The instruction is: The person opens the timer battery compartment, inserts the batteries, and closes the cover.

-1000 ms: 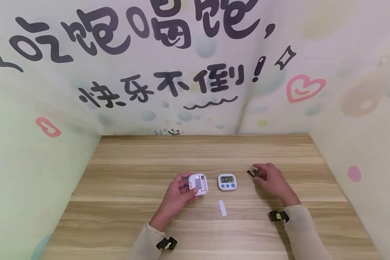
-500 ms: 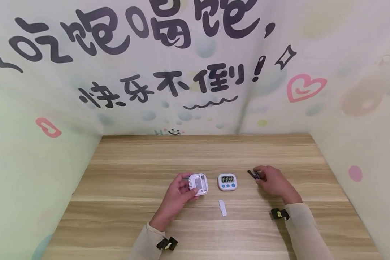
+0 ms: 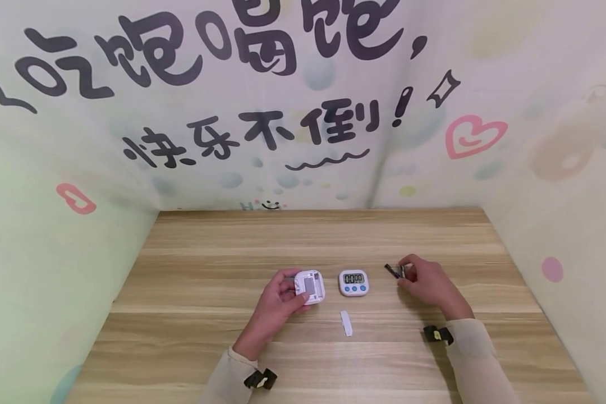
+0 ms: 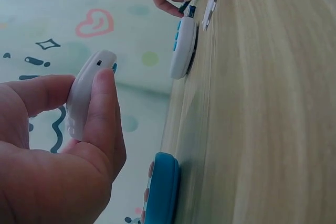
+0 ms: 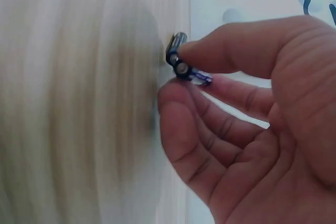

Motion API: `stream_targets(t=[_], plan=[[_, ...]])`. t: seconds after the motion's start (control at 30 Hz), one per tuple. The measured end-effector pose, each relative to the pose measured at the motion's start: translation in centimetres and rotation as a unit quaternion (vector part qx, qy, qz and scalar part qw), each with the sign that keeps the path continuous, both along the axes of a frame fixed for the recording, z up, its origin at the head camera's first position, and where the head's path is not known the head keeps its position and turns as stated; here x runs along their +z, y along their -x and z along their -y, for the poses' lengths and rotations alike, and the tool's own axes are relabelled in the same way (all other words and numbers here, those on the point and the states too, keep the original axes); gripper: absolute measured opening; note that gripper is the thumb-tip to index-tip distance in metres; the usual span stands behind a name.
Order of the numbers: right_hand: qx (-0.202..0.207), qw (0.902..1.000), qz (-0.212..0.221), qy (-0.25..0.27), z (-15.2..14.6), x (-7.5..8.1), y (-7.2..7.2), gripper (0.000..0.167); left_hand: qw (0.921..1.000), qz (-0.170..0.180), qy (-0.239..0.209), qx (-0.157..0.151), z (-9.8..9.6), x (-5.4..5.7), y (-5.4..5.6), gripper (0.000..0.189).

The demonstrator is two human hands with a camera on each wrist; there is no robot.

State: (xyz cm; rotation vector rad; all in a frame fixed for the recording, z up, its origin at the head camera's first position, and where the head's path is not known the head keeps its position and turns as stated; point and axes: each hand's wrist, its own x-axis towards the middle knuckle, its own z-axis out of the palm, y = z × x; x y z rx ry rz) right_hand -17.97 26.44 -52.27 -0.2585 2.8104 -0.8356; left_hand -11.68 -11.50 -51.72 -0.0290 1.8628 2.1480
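My left hand (image 3: 275, 306) holds a white digital timer (image 3: 310, 287), back side up, with its battery slot uncovered and the thumb on its near edge. My right hand (image 3: 426, 283) is at the right, thumb and fingertips pinching a small dark battery (image 5: 194, 75). Against it, on the table, lies a second battery (image 3: 391, 270). Between the hands a second white timer (image 3: 353, 283) lies face up, showing zeros above blue buttons. Nearer to me is a narrow white battery cover (image 3: 345, 324).
A blue, rounded object (image 4: 164, 190) sits low in the left wrist view; the left hand mostly hides it from the head view. The wood-grain table (image 3: 232, 235) ends at a printed wall cloth (image 3: 207, 188), with cloth on both sides.
My right hand has drawn slightly to the right. The battery at its fingertips has turned away from the one lying beside it. My left hand keeps holding the timer in nearly the same place.
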Motion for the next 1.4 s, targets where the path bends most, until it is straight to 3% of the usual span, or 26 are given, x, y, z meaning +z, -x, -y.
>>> stream_targets(t=[0.4, 0.67, 1.13, 1.4], plan=[[0.020, 0.9959, -0.062, 0.063, 1.5, -0.3, -0.6, 0.040, 0.9999, 0.001, 0.009, -0.005, -0.1, 0.3, -0.1, 0.058], [0.054, 0.9898, -0.093, 0.093, 4.0, 1.2, -1.0, 0.040, 0.9999, -0.001, 0.013, -0.011, -0.3, 0.4, -0.1, 0.058], [0.109, 0.9805, -0.075, 0.146, 8.6, 3.5, -2.1, 0.037, 0.9997, -0.001, 0.005, -0.022, -1.0, 0.1, 0.1, 0.058], [0.136, 0.9708, -0.082, 0.180, 11.0, 4.0, -2.6, 0.034, 0.9996, -0.003, -0.001, -0.027, -1.4, 0.3, 0.1, 0.058]])
